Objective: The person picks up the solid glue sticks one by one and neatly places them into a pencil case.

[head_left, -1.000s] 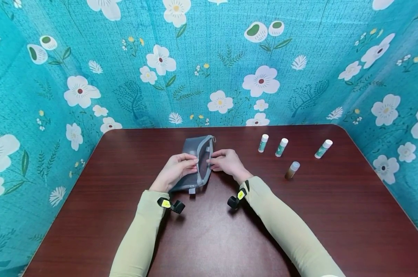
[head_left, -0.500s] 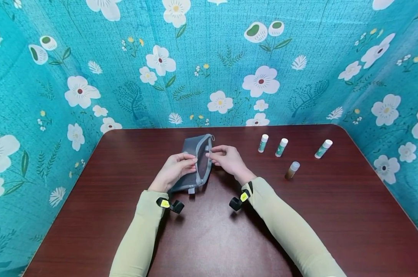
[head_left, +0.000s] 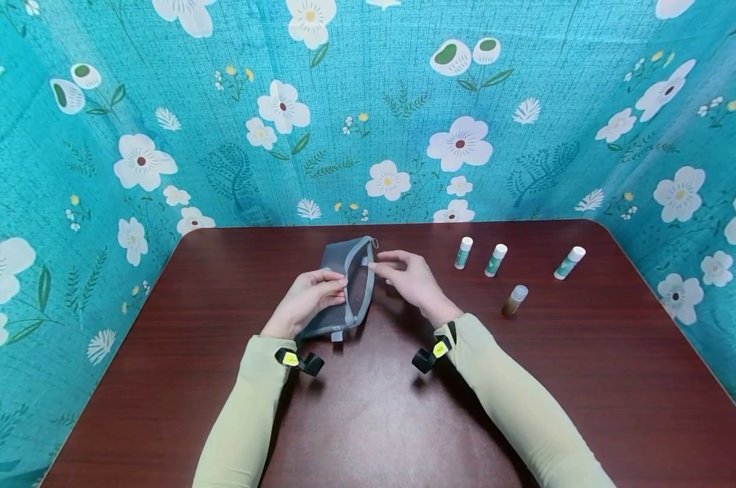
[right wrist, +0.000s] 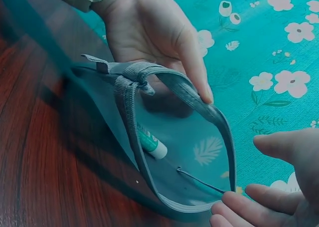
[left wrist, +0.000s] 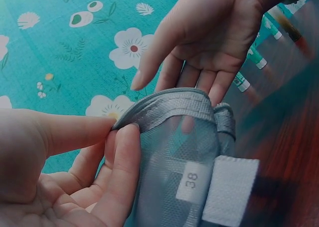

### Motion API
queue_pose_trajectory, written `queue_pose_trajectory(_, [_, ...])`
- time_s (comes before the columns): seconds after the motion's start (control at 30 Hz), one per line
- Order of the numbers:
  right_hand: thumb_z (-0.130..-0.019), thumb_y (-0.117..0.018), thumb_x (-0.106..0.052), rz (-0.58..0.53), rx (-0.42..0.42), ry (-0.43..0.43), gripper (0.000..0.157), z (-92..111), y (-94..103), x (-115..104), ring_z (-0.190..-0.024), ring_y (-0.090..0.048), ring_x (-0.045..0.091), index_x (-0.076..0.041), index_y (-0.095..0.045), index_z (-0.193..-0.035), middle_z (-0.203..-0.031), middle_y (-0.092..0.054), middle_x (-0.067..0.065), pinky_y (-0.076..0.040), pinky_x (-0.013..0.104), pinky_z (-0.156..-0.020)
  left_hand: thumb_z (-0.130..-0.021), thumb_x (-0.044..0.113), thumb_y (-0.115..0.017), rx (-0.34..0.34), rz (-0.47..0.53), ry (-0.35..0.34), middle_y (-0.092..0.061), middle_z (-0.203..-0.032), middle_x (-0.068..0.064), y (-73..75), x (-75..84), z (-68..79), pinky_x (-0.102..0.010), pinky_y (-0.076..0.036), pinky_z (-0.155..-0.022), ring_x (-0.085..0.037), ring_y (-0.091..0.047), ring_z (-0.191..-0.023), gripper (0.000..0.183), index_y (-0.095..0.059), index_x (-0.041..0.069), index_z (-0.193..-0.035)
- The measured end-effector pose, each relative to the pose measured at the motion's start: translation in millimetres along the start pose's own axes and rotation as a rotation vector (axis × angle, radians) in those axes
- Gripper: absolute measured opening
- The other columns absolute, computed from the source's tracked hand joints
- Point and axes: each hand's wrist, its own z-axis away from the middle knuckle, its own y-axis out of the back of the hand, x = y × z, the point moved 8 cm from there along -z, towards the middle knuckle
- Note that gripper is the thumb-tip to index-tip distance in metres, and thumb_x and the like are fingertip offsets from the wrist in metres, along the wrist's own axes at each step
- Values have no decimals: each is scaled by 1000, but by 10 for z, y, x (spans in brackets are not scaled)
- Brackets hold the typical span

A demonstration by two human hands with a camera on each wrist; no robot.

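A grey mesh zip pouch (head_left: 326,320) stands near the table's middle, its zipped mouth gaping toward the right. My left hand (head_left: 307,301) pinches the near-left edge of the mouth between thumb and fingertips; the left wrist view shows the zipper tape (left wrist: 172,105) there. At the opposite edge is my right hand (head_left: 413,281), its thumb and fingers spread apart and holding nothing. Its fingertips (right wrist: 234,202) lie right at the rim in the right wrist view. Inside the pouch lies a small green-labelled tube (right wrist: 152,142) with a white cap.
To the right on the dark red wooden table (head_left: 160,379) are three white-capped green-and-white tubes (head_left: 496,260) and a brownish tube (head_left: 514,300) with a clear cap. A turquoise flowered cloth (head_left: 343,135) hangs behind and at both sides.
My right hand has loosened from the pouch's right edge and shifted slightly right and away from me. The left hand keeps its pinch, and the pouch has hardly moved.
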Motion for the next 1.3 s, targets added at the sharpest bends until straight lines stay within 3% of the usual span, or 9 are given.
queue_pose_trajectory(0.27, [-80,-70,-47,17,8,42,53,54,85,-63,-100,-61,31,-15,-61,-121,-111,-63,4,-48,47,-87,-88,10,-67,4,-7,-4,-59,-94,-14,3,-7,1,-32,-54,-79,-18,-61,-77,26,-59,-6,-107])
queue_pose_trajectory(0.57, [-81,-70,-47,42,24,82,51,108,185,-152,-92,-63,16,-16,-62,-121,-112,-63,0,-50,43,-86,-88,9,-66,-11,-12,-9,-59,-93,-14,-9,-6,12,-31,-54,-78,-17,-61,-75,38,-53,-14,-116])
queue_pose_trajectory(0.8, [-81,-70,-47,34,26,106,50,171,268,-220,-98,-62,13,-18,-62,-121,-110,-65,0,-50,35,-86,-89,7,-64,-20,-10,-14,-58,-94,-14,-17,8,20,-31,-54,-78,-17,-61,-75,32,-55,-12,-113])
queue_pose_trajectory(1.1, [-82,-68,-48,54,44,158,50,278,444,-323,-103,-60,13,-20,-61,-122,-112,-64,-1,-48,38,-89,-88,6,-66,-3,3,-2,-58,-99,-19,-13,-4,0,-32,-54,-78,-18,-61,-74,27,-58,-9,-109])
queue_pose_trajectory(1.3, [-81,-68,-51,59,74,173,50,332,585,-363,-105,-58,10,-23,-61,-122,-113,-63,-6,-48,38,-89,-88,6,-66,-6,3,-4,-59,-94,-15,-10,-10,-5,-32,-54,-77,-17,-61,-73,27,-58,-9,-109])
